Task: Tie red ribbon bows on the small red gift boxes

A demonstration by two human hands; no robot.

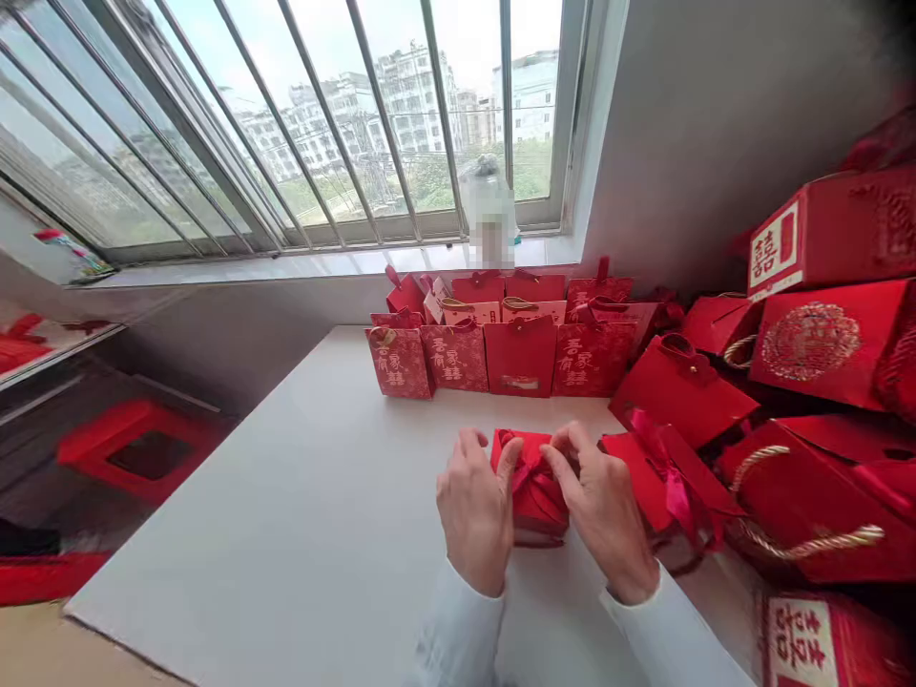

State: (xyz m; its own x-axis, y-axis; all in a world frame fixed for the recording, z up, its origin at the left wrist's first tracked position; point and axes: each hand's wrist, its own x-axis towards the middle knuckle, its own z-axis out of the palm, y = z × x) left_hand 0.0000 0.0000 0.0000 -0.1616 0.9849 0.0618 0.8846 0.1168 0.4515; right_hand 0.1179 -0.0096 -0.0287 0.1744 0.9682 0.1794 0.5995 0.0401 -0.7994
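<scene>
On our white surface below the window, a red box sits between our left hand and right hand, fingers part-closed at its ribbon, grip unclear; uneven pulling could skew it.

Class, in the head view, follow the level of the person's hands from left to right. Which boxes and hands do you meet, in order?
Windowed box → left hand → box between the hands → right hand → ribboned box → rope-handled box.
</scene>
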